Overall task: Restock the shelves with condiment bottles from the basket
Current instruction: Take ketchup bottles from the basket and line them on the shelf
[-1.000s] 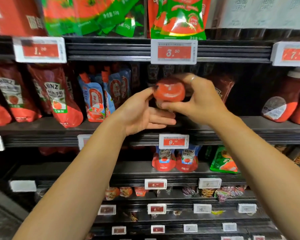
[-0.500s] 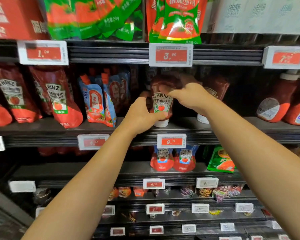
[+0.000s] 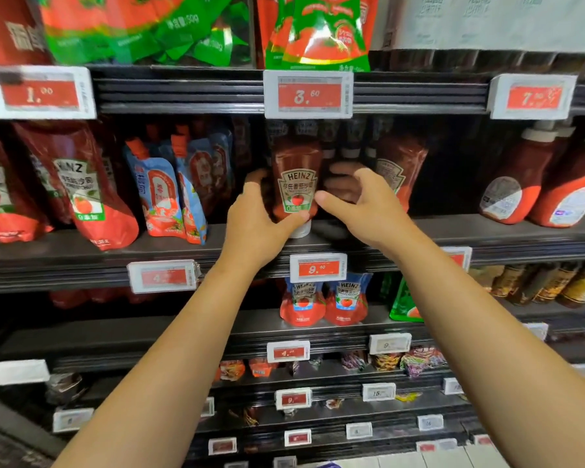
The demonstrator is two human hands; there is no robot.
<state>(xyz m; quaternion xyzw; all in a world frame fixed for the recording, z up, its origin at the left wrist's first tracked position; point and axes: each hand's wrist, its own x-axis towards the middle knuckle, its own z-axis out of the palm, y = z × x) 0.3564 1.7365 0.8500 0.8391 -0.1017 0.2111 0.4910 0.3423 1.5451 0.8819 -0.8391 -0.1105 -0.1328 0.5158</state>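
I see the dark shelf [image 3: 487, 233] carrying a Heinz ketchup bottle [image 3: 296, 184], standing cap-down near its front edge, right above the 9.40 price tag [image 3: 318, 267]. Right of the bottle, past a second Heinz bottle [image 3: 401, 167], a dark gap of shelf stays free before the big red squeeze bottles [image 3: 517, 173]. Left of it, blue spout pouches [image 3: 159, 194] stand near, then large Heinz pouches [image 3: 85, 194]. More bottles crowd just behind. My left hand [image 3: 255, 217] wraps the bottle's left side, thumb under the label. My right hand [image 3: 362, 197] curls round its right side, thumb touching the label's edge.
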